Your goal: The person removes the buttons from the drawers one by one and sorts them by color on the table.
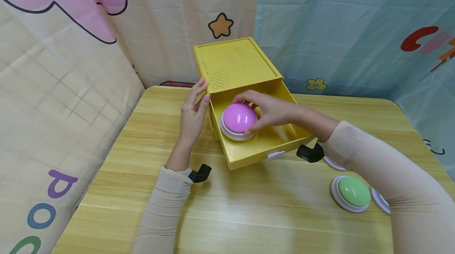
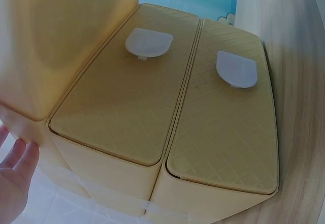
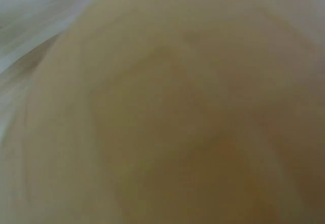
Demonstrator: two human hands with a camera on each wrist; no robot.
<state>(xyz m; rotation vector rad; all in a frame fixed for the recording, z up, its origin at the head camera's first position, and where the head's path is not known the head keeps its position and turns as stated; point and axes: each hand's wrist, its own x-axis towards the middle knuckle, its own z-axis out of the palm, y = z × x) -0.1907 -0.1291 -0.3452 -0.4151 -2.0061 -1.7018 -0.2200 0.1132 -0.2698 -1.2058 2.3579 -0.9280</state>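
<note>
A pink dome-shaped push button (image 1: 239, 119) with a white base is inside the pulled-out top drawer (image 1: 249, 152) of a yellow drawer cabinet (image 1: 236, 62), at the drawer's left side. My right hand (image 1: 273, 110) reaches in from the right and grips the button between thumb and fingers. Whether the base touches the drawer floor is hard to tell. My left hand (image 1: 192, 117), fingers mostly straight, touches the cabinet's left side near its top front corner. In the right wrist view, the drawer's front panel (image 3: 167, 107) fills the picture, blurred.
A green dome button (image 1: 354, 191) lies on the wooden table (image 1: 220, 214) at right, beside two white round rims partly hidden by the right sleeve (image 1: 384, 167). The left wrist view shows two shut lower drawers (image 2: 117, 97) with white handles. Printed curtains (image 1: 320, 21) hang behind and beside the table.
</note>
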